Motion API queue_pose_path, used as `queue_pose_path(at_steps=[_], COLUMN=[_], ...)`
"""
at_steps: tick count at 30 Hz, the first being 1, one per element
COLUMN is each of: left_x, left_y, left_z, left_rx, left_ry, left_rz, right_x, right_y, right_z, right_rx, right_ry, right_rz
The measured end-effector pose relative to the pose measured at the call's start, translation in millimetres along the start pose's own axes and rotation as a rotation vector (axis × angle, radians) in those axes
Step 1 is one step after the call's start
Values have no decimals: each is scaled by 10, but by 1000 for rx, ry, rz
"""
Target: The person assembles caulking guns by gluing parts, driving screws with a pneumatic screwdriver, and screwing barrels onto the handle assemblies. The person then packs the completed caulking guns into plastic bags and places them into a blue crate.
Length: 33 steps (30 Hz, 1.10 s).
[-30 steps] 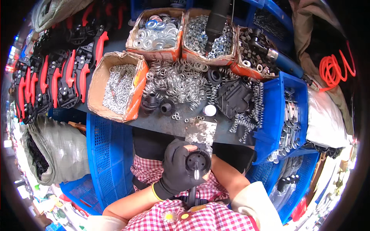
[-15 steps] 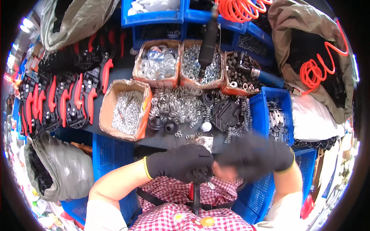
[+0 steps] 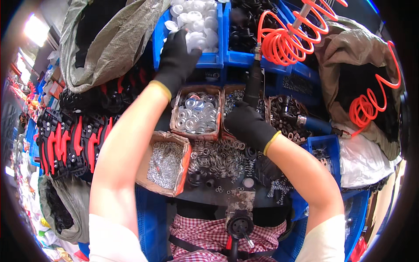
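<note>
A person's gloved left hand (image 3: 176, 59) reaches into the blue bin of white caps (image 3: 194, 26) at upper centre, fingers curled among them, while the right hand (image 3: 248, 124) closes around the black air tool (image 3: 253, 85) above the bench (image 3: 218, 196).

- The left hand (image 3: 176, 59), which a moment ago was down at the lap on the black round part (image 3: 239, 226), now reaches far up into the blue bin of white caps (image 3: 194, 22).
- The right hand (image 3: 248, 124), earlier beside the left over that part, has gone forward to grip the black air tool (image 3: 253, 85) above the boxes.
- The black round part now lies alone at the desk's near edge, neither hand on it.
</note>
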<state>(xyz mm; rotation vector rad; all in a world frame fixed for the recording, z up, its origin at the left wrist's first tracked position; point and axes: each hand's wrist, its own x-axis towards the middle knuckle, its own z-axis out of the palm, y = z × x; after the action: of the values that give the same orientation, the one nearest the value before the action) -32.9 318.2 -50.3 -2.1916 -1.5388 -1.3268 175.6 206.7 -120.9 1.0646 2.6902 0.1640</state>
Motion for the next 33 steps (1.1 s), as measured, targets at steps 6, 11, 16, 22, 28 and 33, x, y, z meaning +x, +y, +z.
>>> queue_pose_path(at_steps=[6, 11, 16, 22, 28, 33], left_x=[394, 162, 2, -269, -898, -1013], left_y=[-292, -198, -347, -318, -192, -177], left_z=[314, 284, 122, -152, -65, 24], left_rx=[119, -66, -58, -38, 306, 441], left_ry=[-285, -22, 108, -253, -867, -809], left_rz=[-102, -90, -117, 131, 82, 159], right_x=[-774, -2057, -2341, -2349, -2310, -2358], right_y=[-129, -735, -1030, -1010, -1029, -1127], right_z=[-522, -703, -663, -891, -1184, -991], right_rx=[222, 1127, 1307, 664, 365, 547], right_ry=[672, 354, 318, 409, 10, 78], right_rz=[-77, -286, -291, -480, -413, -131])
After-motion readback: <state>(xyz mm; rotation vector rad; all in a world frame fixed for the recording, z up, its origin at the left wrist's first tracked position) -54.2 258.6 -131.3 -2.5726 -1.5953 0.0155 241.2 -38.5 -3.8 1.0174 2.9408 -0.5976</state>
